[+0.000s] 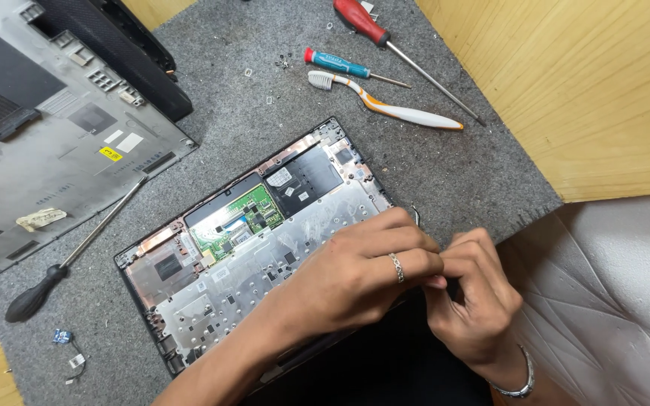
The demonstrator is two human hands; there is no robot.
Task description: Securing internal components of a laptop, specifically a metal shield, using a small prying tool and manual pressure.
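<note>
Both hands — left hand (355, 274), right hand (475, 301) — meet over the opened laptop (250, 248) on grey felt mat (445, 173).

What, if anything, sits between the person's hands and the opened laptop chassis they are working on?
Nothing visible does. The left hand rests directly on the laptop chassis at its right edge, and the right hand meets it there, fingertips together. The screwdrivers and toothbrush lie apart on the grey mat.

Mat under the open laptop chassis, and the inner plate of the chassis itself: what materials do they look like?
Mat: looks like grey felt, with a matte fuzzy surface and a soft cut edge. Open laptop chassis: the inner plate seems to be thin stamped metal, silvery and reflective, with punched holes; the frame around it looks like black plastic, though that is less certain. Both hands rest at its right corner.
</note>
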